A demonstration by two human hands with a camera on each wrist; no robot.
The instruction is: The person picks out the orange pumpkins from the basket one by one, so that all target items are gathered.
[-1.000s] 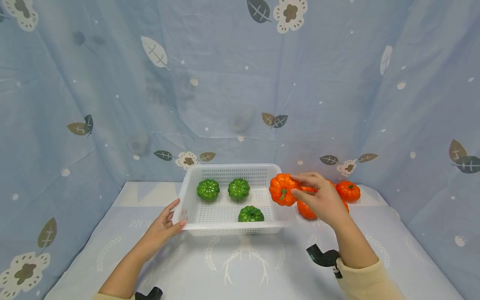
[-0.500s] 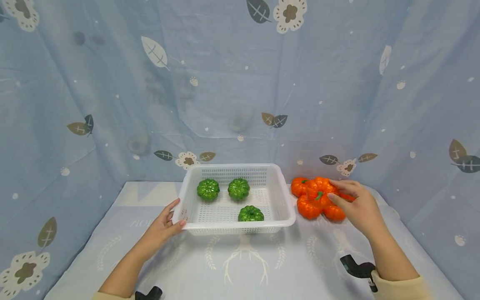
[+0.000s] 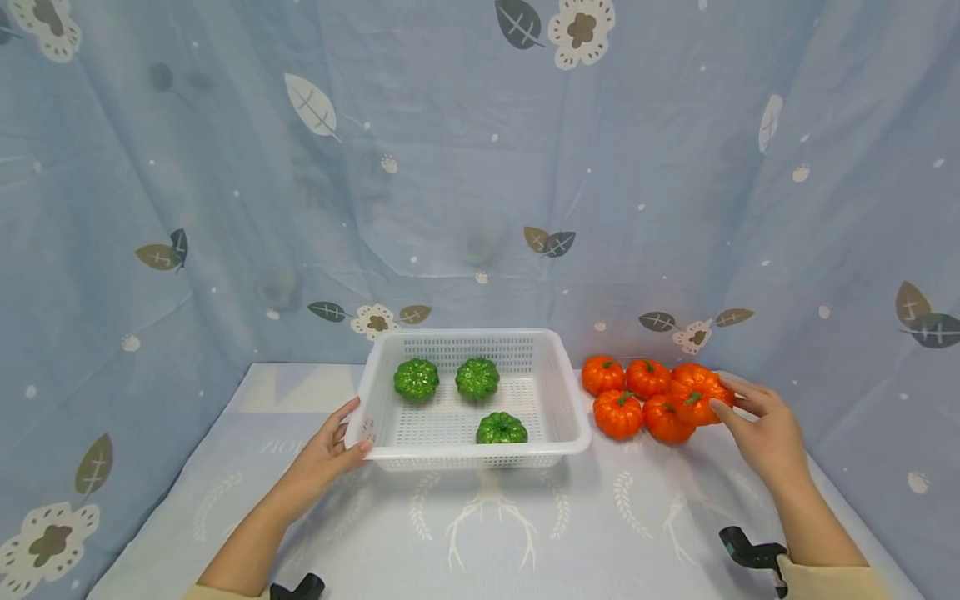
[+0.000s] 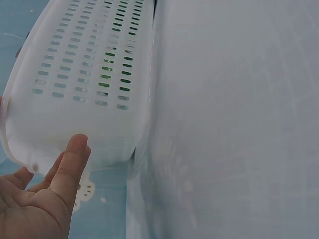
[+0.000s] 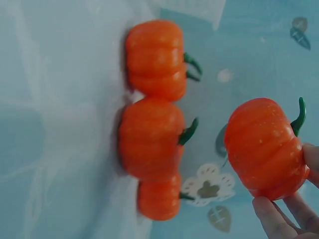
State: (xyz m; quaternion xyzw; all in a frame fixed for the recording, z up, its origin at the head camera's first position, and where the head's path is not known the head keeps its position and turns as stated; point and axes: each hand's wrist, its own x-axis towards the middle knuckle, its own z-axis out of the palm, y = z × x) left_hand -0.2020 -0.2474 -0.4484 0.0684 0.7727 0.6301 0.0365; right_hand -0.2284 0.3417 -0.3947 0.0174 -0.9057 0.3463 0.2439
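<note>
An orange mini pumpkin (image 3: pixel 693 393) with a green stem is pinched between the thumb and fingers of my right hand (image 3: pixel 768 433). In the right wrist view this held pumpkin (image 5: pixel 266 149) is tilted and raised beside a row of others. My left hand (image 3: pixel 322 458) holds the near left corner of a white perforated basket (image 3: pixel 472 451), thumb at the rim and fingers along the outer side. Up close, the left wrist view has the fingers against the basket's end wall (image 4: pixel 50 119). Inside the basket sit three green pumpkins (image 3: pixel 477 379), spaced apart.
Several orange pumpkins (image 3: pixel 618 414) stand grouped on the table right of the basket, close to its right wall. A pale patterned cloth (image 3: pixel 525 533) covers the table. Behind it hangs a blue curtain (image 3: pixel 450 183) with leaf and flower prints.
My right hand has carried the orange pumpkin from over the basket's right edge rightward to the right end of the orange group. The left hand and basket have stayed put.
</note>
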